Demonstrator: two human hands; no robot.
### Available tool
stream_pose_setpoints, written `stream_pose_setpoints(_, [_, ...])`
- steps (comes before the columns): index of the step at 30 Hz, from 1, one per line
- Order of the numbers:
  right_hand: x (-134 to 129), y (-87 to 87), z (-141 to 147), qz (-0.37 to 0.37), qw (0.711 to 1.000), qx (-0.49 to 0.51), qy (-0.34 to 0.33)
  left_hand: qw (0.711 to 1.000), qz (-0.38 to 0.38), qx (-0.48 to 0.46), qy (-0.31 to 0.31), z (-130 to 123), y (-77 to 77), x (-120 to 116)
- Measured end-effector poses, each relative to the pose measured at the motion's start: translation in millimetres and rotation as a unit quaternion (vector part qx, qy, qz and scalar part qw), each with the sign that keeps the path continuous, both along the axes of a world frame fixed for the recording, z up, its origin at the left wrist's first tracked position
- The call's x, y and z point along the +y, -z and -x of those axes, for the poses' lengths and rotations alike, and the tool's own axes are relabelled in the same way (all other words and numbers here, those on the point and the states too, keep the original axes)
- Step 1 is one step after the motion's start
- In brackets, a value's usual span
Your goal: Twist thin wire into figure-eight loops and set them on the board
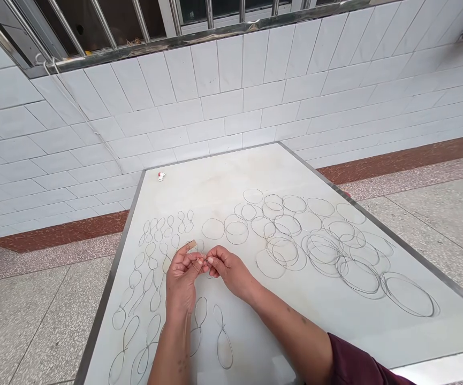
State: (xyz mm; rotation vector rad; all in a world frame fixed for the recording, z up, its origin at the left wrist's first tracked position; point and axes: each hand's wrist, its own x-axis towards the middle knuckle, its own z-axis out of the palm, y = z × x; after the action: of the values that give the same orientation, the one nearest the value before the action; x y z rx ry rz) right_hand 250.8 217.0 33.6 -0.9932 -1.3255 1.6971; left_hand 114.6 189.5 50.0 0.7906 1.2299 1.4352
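My left hand is closed in a pinch, a tan strip of tape around one finger. Its fingertips meet those of my right hand, which is pinched too. Between them is a thin wire, mostly hidden by the fingers. Left of my hands, several wires twisted into figure-eights lie in rows on the white table. Another figure-eight wire rests near my left forearm. Over the right half spread several round wire loops, many overlapping.
A small red and white object sits at the table's far left corner. Behind the table stands a white tiled wall with a metal-barred window above. A pale cord hangs down the wall. Speckled floor borders both sides.
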Motion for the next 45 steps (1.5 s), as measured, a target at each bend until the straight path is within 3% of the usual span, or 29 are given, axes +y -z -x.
stream_pose_setpoints(15, [1.4, -1.4, -9.3, 0.107, 0.991, 0.068, -0.051, 1.0, -0.007, -0.002, 0.026, -4.5, -0.7, -1.2])
stream_pose_setpoints(26, [4.6, -3.5, -11.8, 0.196, 0.972, 0.117, -0.053, 0.999, -0.021, 0.014, 0.032, -7.3, 2.1, 1.4])
stream_pose_setpoints(29, [4.6, -1.0, -8.9, 0.149, 0.985, 0.085, -0.03, 1.0, -0.012, 0.019, 0.012, -10.3, -1.2, 2.4])
stream_pose_setpoints(35, [-0.4, 3.0, -0.6, -0.024, 0.999, -0.022, 0.029, 1.0, 0.004, 0.005, -0.02, -8.6, -3.5, 3.2])
stream_pose_setpoints(45, [0.1, 7.9, -4.4, -0.072, 0.979, -0.17, 0.087, 0.997, 0.05, 0.055, -0.016, -9.2, -3.3, 3.3])
